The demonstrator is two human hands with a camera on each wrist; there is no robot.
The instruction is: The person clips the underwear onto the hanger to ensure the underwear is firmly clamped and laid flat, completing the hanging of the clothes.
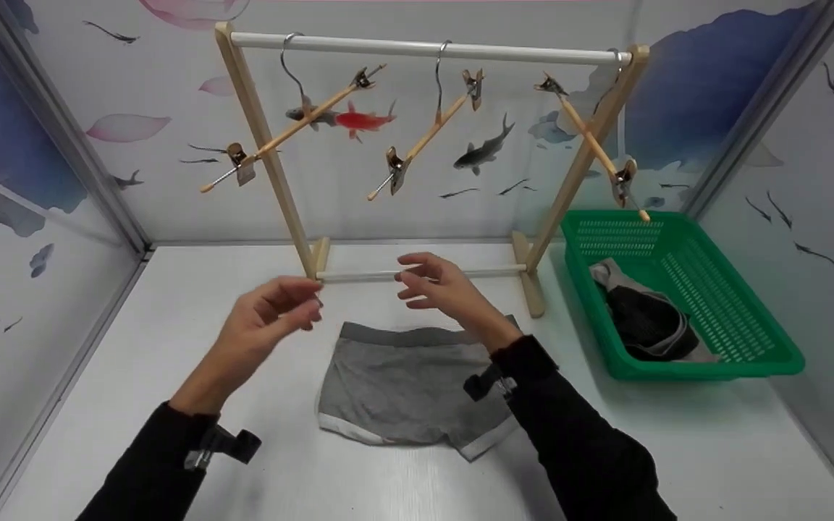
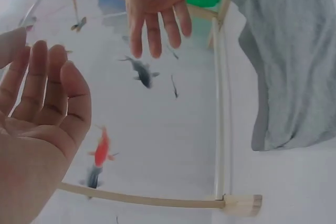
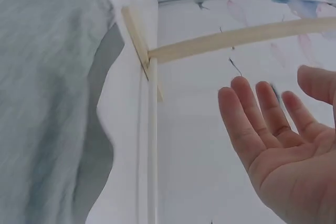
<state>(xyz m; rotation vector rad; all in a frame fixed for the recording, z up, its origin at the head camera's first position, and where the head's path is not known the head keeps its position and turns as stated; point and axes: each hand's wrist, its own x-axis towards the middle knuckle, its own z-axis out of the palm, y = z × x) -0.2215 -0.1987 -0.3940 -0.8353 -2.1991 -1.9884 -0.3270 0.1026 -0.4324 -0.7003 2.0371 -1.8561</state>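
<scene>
Grey boxer shorts (image 1: 402, 383) with a darker waistband and pale leg hems lie flat on the white table. Above and left of them, my left hand (image 1: 265, 318) is raised in the air with loosely bent fingers and nothing in it. My right hand (image 1: 446, 289) hovers over the waistband, its fingers spread and holding nothing. In the left wrist view both the left hand (image 2: 44, 108) and the right hand (image 2: 157, 14) show bare palms. The right wrist view has the right hand (image 3: 283, 140) apart from the shorts (image 3: 47, 103).
A wooden rack (image 1: 558, 181) with a white top rail (image 1: 388, 47) stands behind the shorts. From it hang three clip hangers, among them a left one (image 1: 294, 130) and a middle one (image 1: 435, 130). At right, a green basket (image 1: 739, 282) holds crumpled black-and-grey cloth (image 1: 649, 322).
</scene>
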